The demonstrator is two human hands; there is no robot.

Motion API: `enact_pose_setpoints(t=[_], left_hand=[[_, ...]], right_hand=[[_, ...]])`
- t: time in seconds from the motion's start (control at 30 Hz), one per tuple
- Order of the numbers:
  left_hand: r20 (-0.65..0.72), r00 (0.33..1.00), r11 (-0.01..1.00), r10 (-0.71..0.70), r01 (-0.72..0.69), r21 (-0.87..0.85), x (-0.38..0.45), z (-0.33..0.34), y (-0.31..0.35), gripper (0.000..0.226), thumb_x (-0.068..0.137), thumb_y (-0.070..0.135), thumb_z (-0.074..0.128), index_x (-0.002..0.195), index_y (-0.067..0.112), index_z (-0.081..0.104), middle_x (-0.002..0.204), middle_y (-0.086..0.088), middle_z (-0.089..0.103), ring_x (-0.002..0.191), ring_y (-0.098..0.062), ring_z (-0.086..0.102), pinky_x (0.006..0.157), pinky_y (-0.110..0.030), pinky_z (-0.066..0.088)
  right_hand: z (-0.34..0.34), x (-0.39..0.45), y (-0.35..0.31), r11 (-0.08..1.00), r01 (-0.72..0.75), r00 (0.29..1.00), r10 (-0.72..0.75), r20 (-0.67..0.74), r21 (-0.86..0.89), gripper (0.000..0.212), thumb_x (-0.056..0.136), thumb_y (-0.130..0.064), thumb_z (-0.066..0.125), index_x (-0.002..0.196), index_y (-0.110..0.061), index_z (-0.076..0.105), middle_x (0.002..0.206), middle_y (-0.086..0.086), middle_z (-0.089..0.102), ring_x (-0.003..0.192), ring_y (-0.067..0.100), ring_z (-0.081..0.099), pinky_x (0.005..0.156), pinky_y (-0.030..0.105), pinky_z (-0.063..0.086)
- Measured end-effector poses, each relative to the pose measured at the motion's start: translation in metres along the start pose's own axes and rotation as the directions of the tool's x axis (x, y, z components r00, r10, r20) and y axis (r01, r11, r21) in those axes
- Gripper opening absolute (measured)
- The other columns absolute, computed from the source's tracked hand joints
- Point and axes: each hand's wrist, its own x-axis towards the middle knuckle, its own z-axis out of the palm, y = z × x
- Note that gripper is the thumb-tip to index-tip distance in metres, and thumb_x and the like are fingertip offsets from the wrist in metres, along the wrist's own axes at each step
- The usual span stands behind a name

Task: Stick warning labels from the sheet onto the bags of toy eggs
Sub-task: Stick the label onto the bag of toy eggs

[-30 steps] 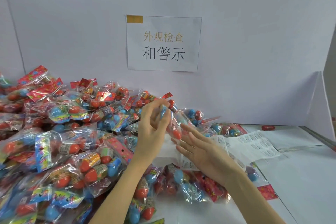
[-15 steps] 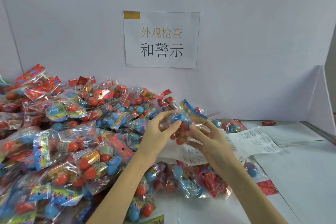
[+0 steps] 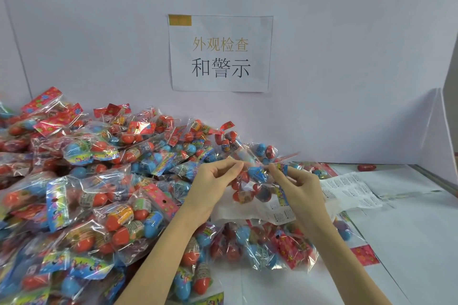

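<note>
Having lifted one bag of toy eggs [image 3: 250, 182] off the pile [image 3: 99, 193], we pinch it between left hand [image 3: 214, 181] and right hand [image 3: 298, 186], above the label sheet [image 3: 347, 190], ready for labelling.

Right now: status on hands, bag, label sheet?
Left hand and right hand pinch one bag, lifted. Label sheet flat behind, untouched. Nothing blocking.

Two bare forearms rise from the bottom edge of the view, no sleeve on either. The left hand [image 3: 215, 182] and right hand [image 3: 301, 187] are bare too (no gloves, rings, watch or wristband), with short, unpainted fingernails.
</note>
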Motion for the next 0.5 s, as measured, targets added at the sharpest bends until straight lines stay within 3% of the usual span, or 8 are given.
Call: enact_pose_setpoints(t=[0.07, 0.1, 0.2, 0.27, 0.37, 0.43, 0.5], left_hand=[[-0.058, 0.998, 0.999, -0.02, 0.018, -0.036, 0.0, 0.002, -0.002, 0.017, 0.1, 0.027, 0.069, 0.102, 0.029, 0.085, 0.107, -0.002, 0.081, 0.107, -0.018, 0.076, 0.102, -0.038, 0.056], [-0.081, 0.996, 0.998, -0.033, 0.029, -0.055, 0.0, 0.003, -0.002, 0.016, 0.099, 0.027, 0.07, 0.1, 0.03, 0.086, 0.106, -0.002, 0.081, 0.106, -0.019, 0.076, 0.101, -0.037, 0.057], [-0.132, 0.99, 0.995, -0.048, 0.037, -0.09, 0.002, 0.004, -0.005, 0.016, 0.099, 0.029, 0.07, 0.099, 0.029, 0.086, 0.103, -0.004, 0.082, 0.103, -0.022, 0.077, 0.095, -0.037, 0.061], [-0.187, 0.982, 0.996, -0.039, 0.022, -0.092, 0.003, 0.001, -0.006, 0.016, 0.1, 0.027, 0.07, 0.1, 0.024, 0.086, 0.102, -0.003, 0.082, 0.102, -0.02, 0.077, 0.095, -0.038, 0.061], [-0.215, 0.976, 0.995, -0.038, 0.017, -0.096, 0.003, -0.002, -0.007, 0.015, 0.1, 0.024, 0.07, 0.101, 0.022, 0.086, 0.103, -0.003, 0.082, 0.103, -0.019, 0.077, 0.092, -0.035, 0.061], [-0.213, 0.975, 0.989, -0.062, 0.032, -0.144, 0.003, -0.002, -0.005, 0.017, 0.1, 0.024, 0.07, 0.098, 0.028, 0.086, 0.103, -0.003, 0.082, 0.101, -0.018, 0.077, 0.084, -0.027, 0.062], [-0.243, 0.963, 0.967, -0.118, 0.056, -0.249, 0.005, -0.004, -0.003, 0.017, 0.1, 0.024, 0.07, 0.098, 0.026, 0.086, 0.103, -0.006, 0.082, 0.1, -0.019, 0.078, 0.08, -0.026, 0.061]], right_hand=[[0.003, 0.0, 0.002, 1.0, -0.009, 1.0, 0.009, -0.015, -0.013, 0.024, 0.084, -0.062, 0.072, 0.091, -0.043, 0.084, 0.086, 0.01, 0.08, 0.09, 0.053, 0.067, 0.069, 0.036, 0.05], [0.004, -0.001, 0.002, 1.0, -0.019, 0.999, 0.018, -0.027, -0.012, 0.023, 0.084, -0.062, 0.071, 0.092, -0.044, 0.084, 0.087, 0.009, 0.08, 0.093, 0.05, 0.068, 0.071, 0.032, 0.049], [0.007, -0.003, -0.003, 1.0, -0.031, 0.999, 0.031, 0.031, -0.005, 0.028, 0.086, -0.062, 0.065, 0.097, -0.045, 0.083, 0.097, -0.016, 0.081, 0.096, 0.004, 0.074, 0.084, 0.026, 0.046], [0.006, -0.005, -0.006, 0.999, -0.04, 0.988, 0.044, 0.15, -0.03, 0.03, 0.092, -0.059, 0.06, 0.108, -0.042, 0.08, 0.1, -0.025, 0.078, 0.096, -0.01, 0.069, 0.082, 0.019, 0.047], [0.006, -0.004, 0.0, 0.998, -0.023, 0.979, 0.036, 0.201, -0.066, 0.026, 0.1, -0.045, 0.065, 0.108, -0.026, 0.081, 0.087, -0.003, 0.08, 0.078, 0.006, 0.072, 0.07, 0.012, 0.05], [0.005, -0.002, 0.004, 0.993, -0.059, 0.994, 0.068, 0.09, -0.101, 0.02, 0.101, -0.037, 0.066, 0.1, -0.025, 0.082, 0.079, 0.006, 0.077, 0.066, 0.016, 0.065, 0.06, 0.017, 0.049], [0.0, 0.001, 0.006, 0.995, -0.094, 0.995, 0.093, -0.038, -0.022, 0.018, 0.103, -0.025, 0.063, 0.102, -0.022, 0.081, 0.083, 0.0, 0.081, 0.07, 0.017, 0.075, 0.063, 0.018, 0.058]])
